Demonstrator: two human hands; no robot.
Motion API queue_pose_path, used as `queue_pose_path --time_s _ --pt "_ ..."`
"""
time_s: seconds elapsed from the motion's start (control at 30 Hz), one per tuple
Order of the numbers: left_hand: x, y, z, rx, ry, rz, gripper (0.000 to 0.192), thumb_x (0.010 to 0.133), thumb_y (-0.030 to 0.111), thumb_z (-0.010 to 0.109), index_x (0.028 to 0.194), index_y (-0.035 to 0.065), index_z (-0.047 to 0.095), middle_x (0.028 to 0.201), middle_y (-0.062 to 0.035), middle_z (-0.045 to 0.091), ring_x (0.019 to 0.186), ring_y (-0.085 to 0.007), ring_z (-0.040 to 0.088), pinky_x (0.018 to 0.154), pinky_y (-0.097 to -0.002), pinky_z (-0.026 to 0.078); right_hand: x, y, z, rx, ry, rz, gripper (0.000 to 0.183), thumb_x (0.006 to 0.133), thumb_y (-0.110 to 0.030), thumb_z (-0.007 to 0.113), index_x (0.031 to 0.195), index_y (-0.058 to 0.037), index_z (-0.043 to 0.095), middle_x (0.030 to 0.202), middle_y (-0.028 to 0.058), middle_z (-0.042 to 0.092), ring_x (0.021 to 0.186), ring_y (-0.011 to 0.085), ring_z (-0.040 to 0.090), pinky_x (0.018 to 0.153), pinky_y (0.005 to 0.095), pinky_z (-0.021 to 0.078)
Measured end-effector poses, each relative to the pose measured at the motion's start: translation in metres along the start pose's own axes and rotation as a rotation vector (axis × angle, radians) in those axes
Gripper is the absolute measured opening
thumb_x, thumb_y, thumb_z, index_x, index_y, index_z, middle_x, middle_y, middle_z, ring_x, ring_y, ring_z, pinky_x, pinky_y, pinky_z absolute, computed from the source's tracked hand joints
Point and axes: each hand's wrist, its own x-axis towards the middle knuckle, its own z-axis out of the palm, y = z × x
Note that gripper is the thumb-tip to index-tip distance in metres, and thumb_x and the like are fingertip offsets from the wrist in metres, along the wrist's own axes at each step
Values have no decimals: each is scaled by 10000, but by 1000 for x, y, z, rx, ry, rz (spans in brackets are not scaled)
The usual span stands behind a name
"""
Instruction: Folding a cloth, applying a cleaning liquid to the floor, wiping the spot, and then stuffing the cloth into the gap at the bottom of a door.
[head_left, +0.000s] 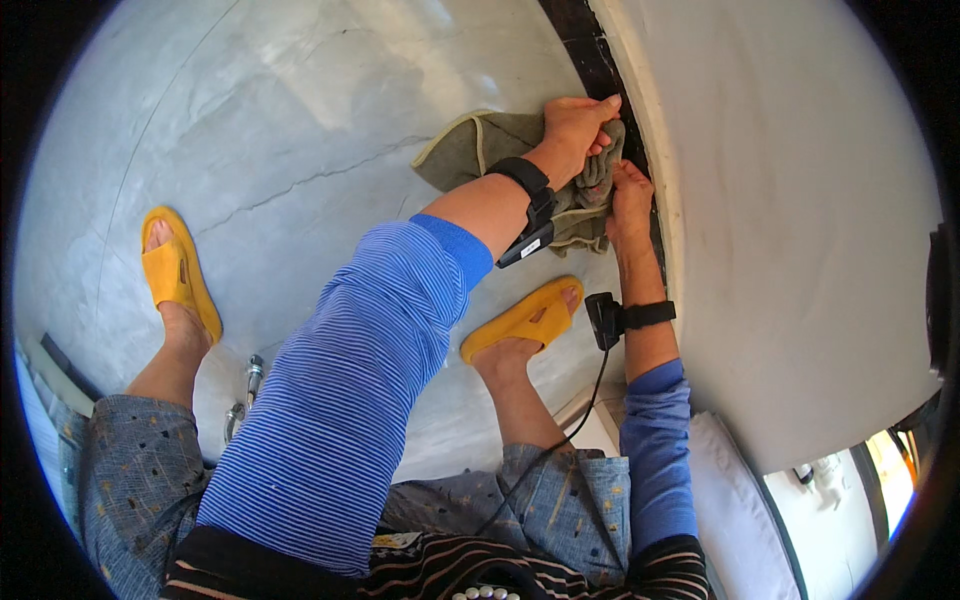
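A grey-green cloth with pale edging (517, 139) lies bunched on the floor against a dark baseboard strip (637, 142) at the foot of the wall. My left hand (577, 129) grips the upper part of the cloth, its thumb pointing toward the baseboard. Just below and to the right, my right hand (631, 196) is at the cloth's right edge, close against the strip; its fingers are curled, and whether they pinch the cloth cannot be told. Part of the cloth spreads left of my left hand, and another fold hangs between the two wrists.
A pale wall (780, 187) rises at the right. The grey floor (247, 135) has a long crack. My feet wear yellow slippers (184, 277). Metal fittings (253, 375) stand between my legs, and a black cable (592, 409) runs from the right wrist's band.
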Motion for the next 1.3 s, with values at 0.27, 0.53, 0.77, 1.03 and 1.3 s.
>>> queue_pose_path --time_s 0.27,0.53,0.77,1.03,1.3 --pt "1 0 2 -21 42 18 281 786 294 713 788 22 640 673 -22 609 453 -91 475 385 -235 369 2 3 0 -11 11 -2 131 882 -101 521 851 -3 601 772 48 597 646 139 520 606 277 442" --pt "1 -1 -2 30 -28 -1 259 793 268 708 832 24 632 723 -30 610 480 -96 501 417 -230 424 0 2 1 -8 15 -14 127 877 -97 524 838 -1 597 768 48 596 649 137 518 606 278 440" --pt "5 2 -5 36 -71 -28 264 782 270 720 840 28 631 721 -38 607 491 -103 501 435 -234 431 0 1 5 -3 44 -5 123 879 -94 531 831 -3 598 769 41 593 651 129 509 609 272 431" --pt "2 -2 -3 74 -52 -48 294 769 276 733 845 11 629 715 -40 606 494 -113 498 444 -271 440 2 5 -3 -51 29 -35 128 889 -102 526 843 -6 596 773 41 597 650 129 511 616 271 433" --pt "3 4 -6 102 -45 -60 284 770 254 733 881 17 622 718 -56 602 537 -126 535 461 -269 455 5 5 1 -15 9 -63 130 883 -87 525 814 -1 594 766 32 589 655 120 506 614 260 424"
